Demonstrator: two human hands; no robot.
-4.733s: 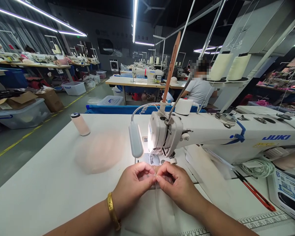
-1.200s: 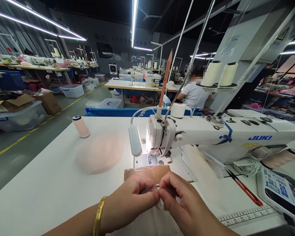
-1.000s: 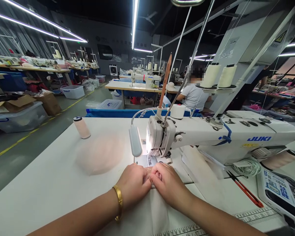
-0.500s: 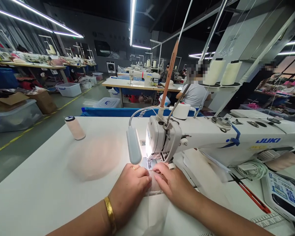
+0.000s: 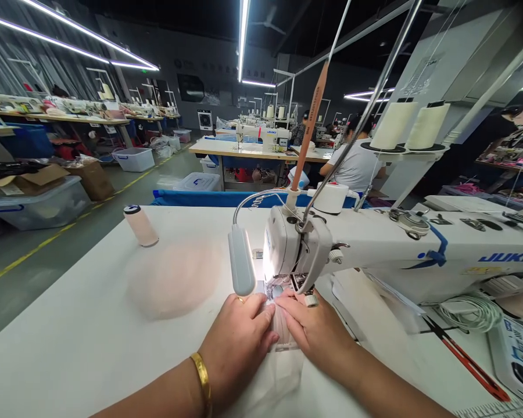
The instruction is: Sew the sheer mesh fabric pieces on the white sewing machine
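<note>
A white sewing machine stands on the white table, its needle area lit. Thin, sheer pale fabric lies under and in front of the presser foot. My left hand has its fingers bent together on the fabric's left side, just before the foot. On the right side, my right hand presses the same fabric, its fingertips close to the foot and partly behind the machine head. Both hands are near each other, with the fabric between them. A grey lamp hangs just above my left hand.
A peach thread cone and a sheer peach piece lie on the left. Red-handled tweezers, a coiled cord and a white device are at right. A seated person is beyond the table.
The view has shifted, so most things appear further right or left-to-right displaced. The fabric between my hands looks more gathered, and my left fingers lie slightly further over it.
</note>
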